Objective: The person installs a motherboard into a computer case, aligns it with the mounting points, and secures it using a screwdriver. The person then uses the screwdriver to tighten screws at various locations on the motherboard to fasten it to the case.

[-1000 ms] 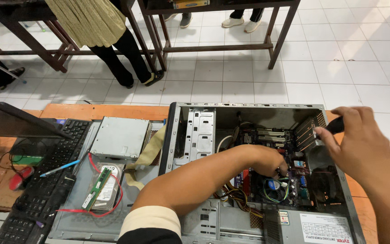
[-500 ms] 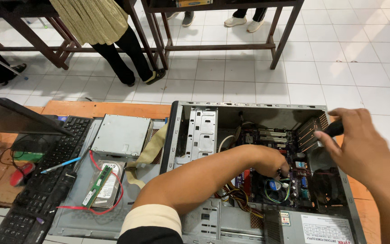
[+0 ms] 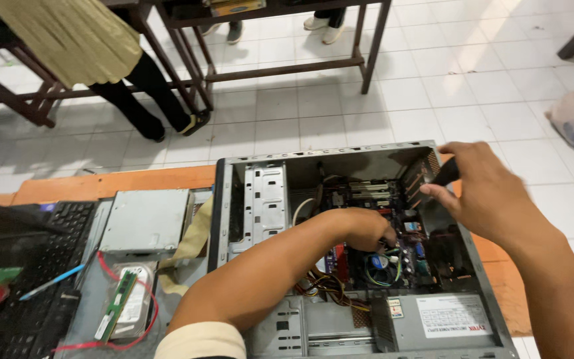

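- My left hand is down inside the open case, fingers curled narrow onto the board by the cooler. I cannot tell what, if anything, they pinch.
- My right hand is over the far right wall of the case, closed around a black handle that looks like a screwdriver's. Its tip is hidden behind my fingers.
- Compared with a second ago, little has changed. The left hand sits at the same spot on the board, and the right one has only crept slightly along the rim with the same grip. I judge that the work inside is going slowly and nothing has come loose yet.
- The case lies on its side on the table, open side up. The grey supply is in its near right corner, and coloured wires run under my left forearm.
- Left of the case lies a grey drive, with a flat ribbon cable beside it.
- Nearer than that are a hard disk with a green memory stick laid across it, and a red cable looping round both.
- At the far left is a black keyboard.
- Beyond the table, on the tiled floor, another person's legs stand by a wooden bench. More feet show farther off.
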